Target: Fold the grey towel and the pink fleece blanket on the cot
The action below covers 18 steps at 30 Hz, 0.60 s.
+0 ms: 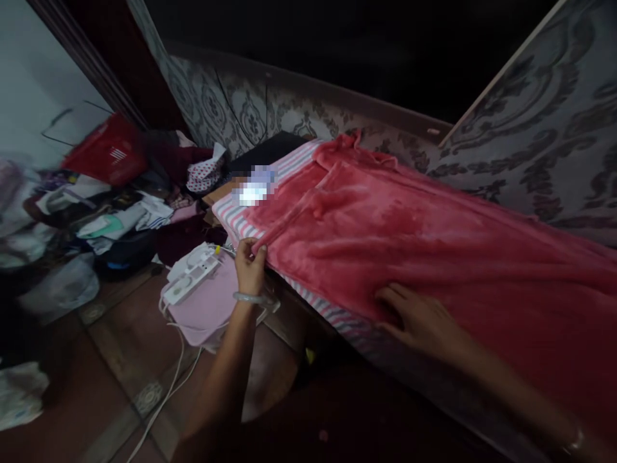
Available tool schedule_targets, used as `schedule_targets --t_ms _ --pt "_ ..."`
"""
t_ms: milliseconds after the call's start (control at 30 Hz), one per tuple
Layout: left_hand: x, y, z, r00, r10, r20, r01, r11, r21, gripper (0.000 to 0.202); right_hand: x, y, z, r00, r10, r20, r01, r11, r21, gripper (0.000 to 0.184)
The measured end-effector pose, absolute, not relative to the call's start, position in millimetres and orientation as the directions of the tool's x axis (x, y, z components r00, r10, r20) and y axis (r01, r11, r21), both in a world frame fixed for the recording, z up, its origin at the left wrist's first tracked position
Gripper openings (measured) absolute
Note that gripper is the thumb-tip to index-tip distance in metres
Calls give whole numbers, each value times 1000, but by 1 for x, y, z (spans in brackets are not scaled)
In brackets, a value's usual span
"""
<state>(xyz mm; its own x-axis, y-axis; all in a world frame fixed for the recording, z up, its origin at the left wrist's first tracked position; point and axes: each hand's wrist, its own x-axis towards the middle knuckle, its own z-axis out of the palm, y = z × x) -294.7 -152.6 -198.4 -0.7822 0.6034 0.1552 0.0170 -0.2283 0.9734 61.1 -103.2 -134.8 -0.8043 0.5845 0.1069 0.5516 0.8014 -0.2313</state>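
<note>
A red plush blanket (366, 218) lies spread over a striped cloth (289, 161) on a long raised surface by the wall. At the blanket's near left corner, my left hand (250, 260) pinches its edge between thumb and fingers; a pale bangle circles that wrist. My right hand (417, 318) rests farther right along the near edge, fingers apart and touching the plush. Shallow wrinkles run across the blanket. Near its left end, a bright patch (255, 186) is blurred out on the striped cloth.
A pink stool (207, 315) holds a white power strip (193, 280), its cords trailing to the tiled floor (116, 347). Clothes (125, 218) and a red basket (106, 151) are heaped at left. A large dark screen (337, 51) hangs above the blanket.
</note>
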Motion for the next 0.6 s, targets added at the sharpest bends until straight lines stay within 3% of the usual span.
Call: schedule_targets --t_ms 100,200,300,433,533,600 --pt "-297 -150 -199 -773 623 125 8 -188 982 27 81 -123 -140 -779 591 210 570 807 -156 42" --pt "-303 -146 -199 -771 627 115 14 -165 986 30 97 -136 -142 -703 656 275 649 750 -132 33" --pt "-307 -140 -200 -781 613 120 26 -160 987 35 119 -149 -145 -650 722 237 716 686 -126 29" --pt "-311 -131 -196 -787 613 72 -54 -184 981 39 150 -162 -152 -590 787 180 763 617 -194 32" --pt "-315 -126 -191 -770 638 21 -128 -187 974 40 167 -169 -154 -535 819 207 773 574 -270 32" --pt "-317 -123 -187 -757 649 69 -94 -212 973 41 176 -172 -155 -493 832 253 774 553 -309 32"
